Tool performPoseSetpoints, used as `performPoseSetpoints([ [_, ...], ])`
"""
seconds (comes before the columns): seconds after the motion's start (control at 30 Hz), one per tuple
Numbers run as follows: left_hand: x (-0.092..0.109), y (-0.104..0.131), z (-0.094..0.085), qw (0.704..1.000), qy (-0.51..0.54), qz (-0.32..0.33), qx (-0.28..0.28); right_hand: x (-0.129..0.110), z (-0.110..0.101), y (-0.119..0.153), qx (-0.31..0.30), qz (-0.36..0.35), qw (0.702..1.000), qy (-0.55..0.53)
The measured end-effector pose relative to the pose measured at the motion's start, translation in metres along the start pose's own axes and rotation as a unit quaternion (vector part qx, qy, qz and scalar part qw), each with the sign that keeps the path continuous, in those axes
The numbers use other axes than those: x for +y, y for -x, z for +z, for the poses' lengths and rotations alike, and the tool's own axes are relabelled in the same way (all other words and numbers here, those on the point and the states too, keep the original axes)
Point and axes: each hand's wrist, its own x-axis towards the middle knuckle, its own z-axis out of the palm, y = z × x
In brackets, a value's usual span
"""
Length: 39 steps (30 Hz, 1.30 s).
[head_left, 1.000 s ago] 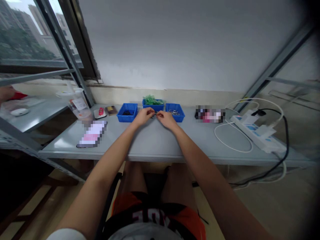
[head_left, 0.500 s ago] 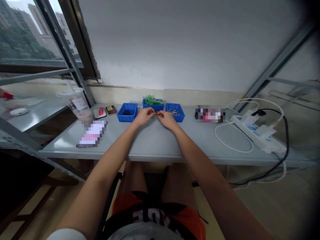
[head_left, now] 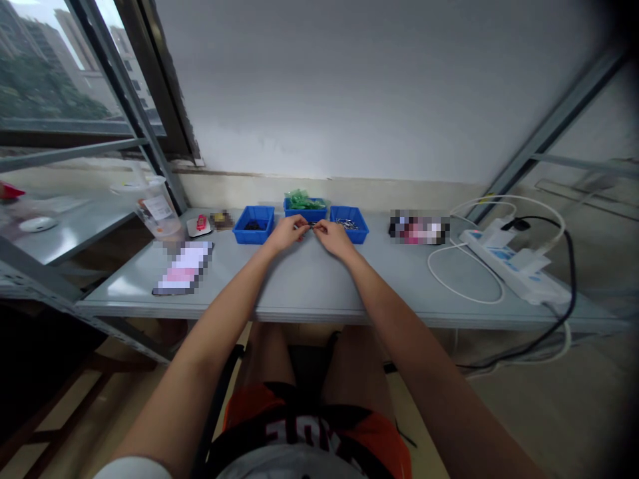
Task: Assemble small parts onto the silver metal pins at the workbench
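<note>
My left hand and my right hand meet above the grey table, fingertips pinched close together. Between them is a small dark piece, too tiny to name. Left of my hands stands a blue bin with dark small parts in it. Behind them, a second blue bin holds green plastic packets. To the right, a third blue bin contains shiny metal parts, partly covered by my right hand.
On the left are a blurred phone, a plastic drink cup and a small white dish with a red item. A blurred object lies on the right, near a white power strip with cables. A grey table carries everything.
Both hands stay in nearly the same place, with only slight finger movement around the small piece. The bins have not moved.
</note>
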Motion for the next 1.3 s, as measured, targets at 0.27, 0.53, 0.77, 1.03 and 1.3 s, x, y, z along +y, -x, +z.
performPoseSetpoints([
  [0.27, 0.001, -0.001, -0.002, 0.999, -0.044, 0.017, 0.003, -0.001, -0.001, -0.001, -0.002, 0.007, 1.0, 0.005],
  [0.53, -0.002, -0.001, -0.002, 0.998, -0.061, 0.028, 0.008, -0.002, 0.0, -0.001, -0.016, 0.002, 1.0, 0.002],
  [0.77, -0.003, -0.001, -0.003, 0.996, -0.088, 0.028, 0.002, -0.001, 0.0, -0.001, -0.008, 0.003, 1.0, -0.02],
  [1.03, -0.007, -0.002, -0.002, 0.992, -0.12, 0.041, 0.007, -0.001, 0.002, 0.0, -0.019, -0.058, 0.998, -0.018],
  [1.3, 0.008, 0.002, -0.011, 0.979, -0.19, 0.039, 0.06, -0.006, 0.0, 0.003, -0.049, -0.03, 0.998, 0.015],
])
